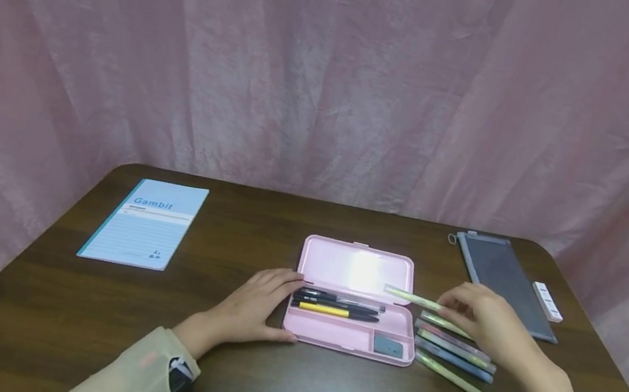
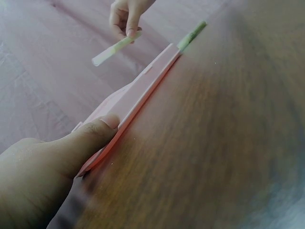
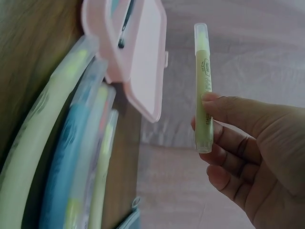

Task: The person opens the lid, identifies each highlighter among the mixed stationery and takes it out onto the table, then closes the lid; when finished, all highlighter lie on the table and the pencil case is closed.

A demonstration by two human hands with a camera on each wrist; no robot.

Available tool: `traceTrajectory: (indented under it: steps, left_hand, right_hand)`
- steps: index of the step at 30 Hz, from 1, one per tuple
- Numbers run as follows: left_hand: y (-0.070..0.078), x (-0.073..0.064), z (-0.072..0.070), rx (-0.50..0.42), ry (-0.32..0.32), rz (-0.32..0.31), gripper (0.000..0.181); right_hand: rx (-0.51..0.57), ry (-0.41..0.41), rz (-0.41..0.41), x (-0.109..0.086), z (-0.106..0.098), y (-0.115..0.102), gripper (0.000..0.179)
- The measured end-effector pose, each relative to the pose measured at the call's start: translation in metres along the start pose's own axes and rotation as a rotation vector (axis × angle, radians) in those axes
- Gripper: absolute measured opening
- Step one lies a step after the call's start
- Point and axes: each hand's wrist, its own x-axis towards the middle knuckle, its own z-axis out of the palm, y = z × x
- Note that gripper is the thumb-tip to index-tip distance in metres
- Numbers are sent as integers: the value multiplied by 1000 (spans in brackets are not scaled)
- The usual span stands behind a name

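Observation:
Between thumb and fingers, my right hand (image 1: 483,321) pinches a yellow-green highlighter (image 3: 203,86) by its lower barrel. The highlighter's clear cap points left, over the right part of an open pink pencil case (image 1: 322,336). My left hand (image 1: 253,303) rests at the case's left end, fingers extended; its thumb (image 2: 97,136) touches the case's side. Inside the case, several dark pens and a yellow-and-black pen (image 1: 326,310) lie in the long compartment. A grey-blue eraser-like block (image 1: 388,346) sits in the small front-right compartment.
Right of the case lie several more highlighters, among them a blue one (image 1: 452,359) and a yellow-green one (image 1: 455,379). Behind them are a grey zip pouch (image 1: 515,285) and a small white block (image 1: 547,301). A light-blue notebook (image 1: 150,224) lies at the left.

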Motion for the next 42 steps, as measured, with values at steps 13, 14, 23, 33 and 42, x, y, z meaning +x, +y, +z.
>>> traceTrajectory:
  steps: [13,14,23,33,42]
  left_hand:
    - [2,1,0,-1,-11,-9,93]
    - [2,1,0,-3,-11,-9,93]
    - [1,1,1,2,-8,-6,92]
    - [0,1,1,-4,-10,-4,93]
    - [1,0,1,-4,-8,-4,93]
  right_hand:
    - [-43,44,43,-14,6,32,10]
    - [-48,47,48,-16,7,34,11]
    - [-67,105,29,-22,13,54,10]
    - [-60,67,63,-26,17,66,9]
    - [-56,15,87,-24,22,71,8]
